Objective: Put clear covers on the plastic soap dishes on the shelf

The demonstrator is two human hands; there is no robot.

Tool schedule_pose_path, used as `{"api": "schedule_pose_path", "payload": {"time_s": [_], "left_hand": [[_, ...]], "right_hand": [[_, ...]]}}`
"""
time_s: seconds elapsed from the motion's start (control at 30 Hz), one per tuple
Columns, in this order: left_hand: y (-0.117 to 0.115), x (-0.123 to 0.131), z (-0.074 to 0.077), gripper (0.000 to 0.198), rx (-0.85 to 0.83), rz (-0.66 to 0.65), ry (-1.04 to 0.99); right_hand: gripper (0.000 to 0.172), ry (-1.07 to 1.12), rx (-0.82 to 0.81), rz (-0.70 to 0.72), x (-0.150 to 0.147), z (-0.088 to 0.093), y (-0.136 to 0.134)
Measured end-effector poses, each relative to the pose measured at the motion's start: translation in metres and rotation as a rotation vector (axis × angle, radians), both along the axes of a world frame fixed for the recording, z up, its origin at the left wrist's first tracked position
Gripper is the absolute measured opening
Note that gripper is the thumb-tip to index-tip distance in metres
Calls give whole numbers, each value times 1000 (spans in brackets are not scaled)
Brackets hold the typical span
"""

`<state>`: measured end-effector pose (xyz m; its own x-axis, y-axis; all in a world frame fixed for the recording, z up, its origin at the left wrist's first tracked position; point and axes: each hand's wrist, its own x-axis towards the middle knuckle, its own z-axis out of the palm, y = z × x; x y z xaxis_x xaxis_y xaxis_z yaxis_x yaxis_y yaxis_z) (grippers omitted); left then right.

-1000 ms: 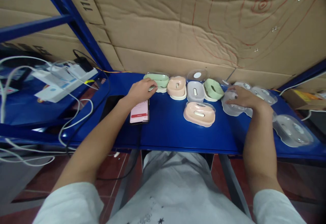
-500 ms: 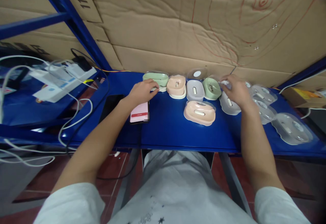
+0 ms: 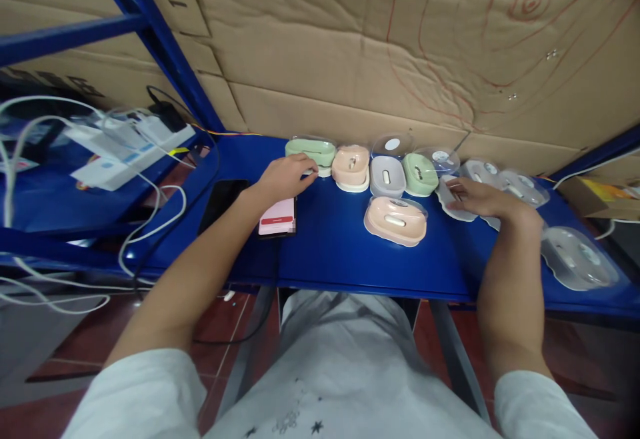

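Fingers [image 3: 463, 189] curled, right hand [image 3: 486, 196] bent at wrist, perhaps touching grey dish [image 3: 460, 214]

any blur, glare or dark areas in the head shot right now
Head view: slightly soft overall, the lit phone has unreadable lettering and one pixelated corner; head view: faint shine on the clear lid at far right; head view: cardboard well lit, floor under the blue table dim.

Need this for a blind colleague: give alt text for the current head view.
A person's right hand is at a pale dish on a blue table; the left hand is near a green dish. Between them sits a peach dish; a lit phone lies by the left hand.
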<state>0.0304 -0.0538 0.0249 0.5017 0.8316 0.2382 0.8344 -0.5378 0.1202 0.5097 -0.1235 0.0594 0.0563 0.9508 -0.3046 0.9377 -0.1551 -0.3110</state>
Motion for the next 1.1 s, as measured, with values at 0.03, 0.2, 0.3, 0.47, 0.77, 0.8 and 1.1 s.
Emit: {"api": "schedule_pose_path", "payload": {"time_s": [0.03,0.2,0.3,0.47,0.77,0.8,1.1], "left_hand": [[0,0,0,29,0,-2,4],[0,1,1,29,-1,-10,8],[1,1,0,29,5,-9,3],[1,1,-2,29,5,-25,2],[0,0,-1,29,26,-53,-21],[0,0,-2,30,29,-55,-26],[0,2,-6,30,46,-105,-49]], "right_hand": [[63,15,12,-4,1,2,-2],[49,-39,264,6,-3,25,-20],[50,-46,495,37,-22,39,-31],[44,95,700,314,-71,25,-19],[37,-139,850,98,-17,8,5],[35,-147,851,37,-8,11,4],[34,115,535,516,-77,-21,12]]}}
